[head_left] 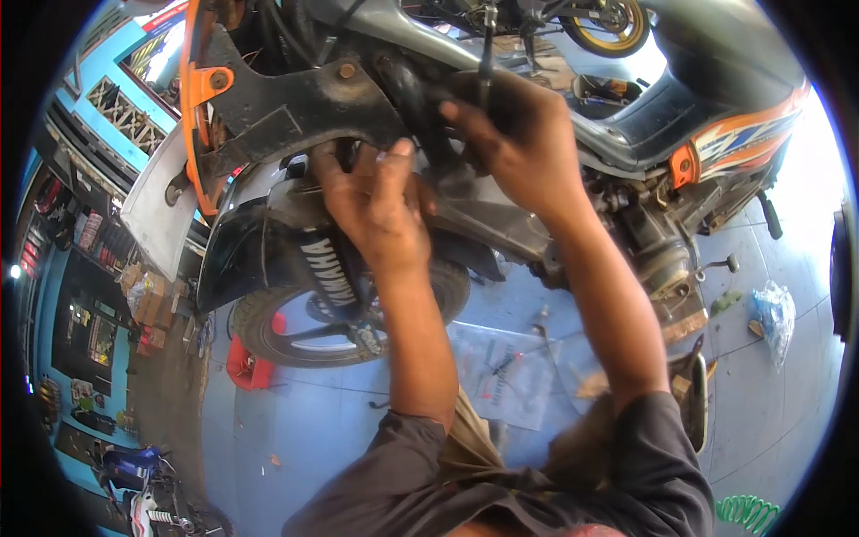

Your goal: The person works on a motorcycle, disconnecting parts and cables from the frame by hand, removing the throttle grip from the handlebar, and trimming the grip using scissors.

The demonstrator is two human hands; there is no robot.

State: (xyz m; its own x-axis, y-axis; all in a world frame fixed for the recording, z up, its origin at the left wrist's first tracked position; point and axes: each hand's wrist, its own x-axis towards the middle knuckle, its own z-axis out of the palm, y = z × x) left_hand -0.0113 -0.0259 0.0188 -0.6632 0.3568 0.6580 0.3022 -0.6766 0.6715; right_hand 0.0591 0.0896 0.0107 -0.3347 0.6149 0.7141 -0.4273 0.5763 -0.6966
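Observation:
A motorcycle with its front panels off fills the upper middle of the head view. My left hand (380, 201) reaches under the black frame bracket (309, 112), its fingers partly hidden behind the bracket's lower edge and its thumb pointing up. To the right, my right hand (519, 143) is curled beside the dark frame tube (412, 98), index finger bent toward it. A thin dark tool (488, 49) stands upright above that hand; whether the fingers hold it is hard to make out. Below my left hand are the YAMAHA fork cover (322, 268) and the front wheel (268, 336).
A red container (249, 362) sits by the front wheel. On the blue floor lie a clear plastic sheet (506, 376) and a plastic bag (775, 318). The engine (658, 255) with its pedal is right of my forearm. Another motorcycle (148, 492) stands lower left.

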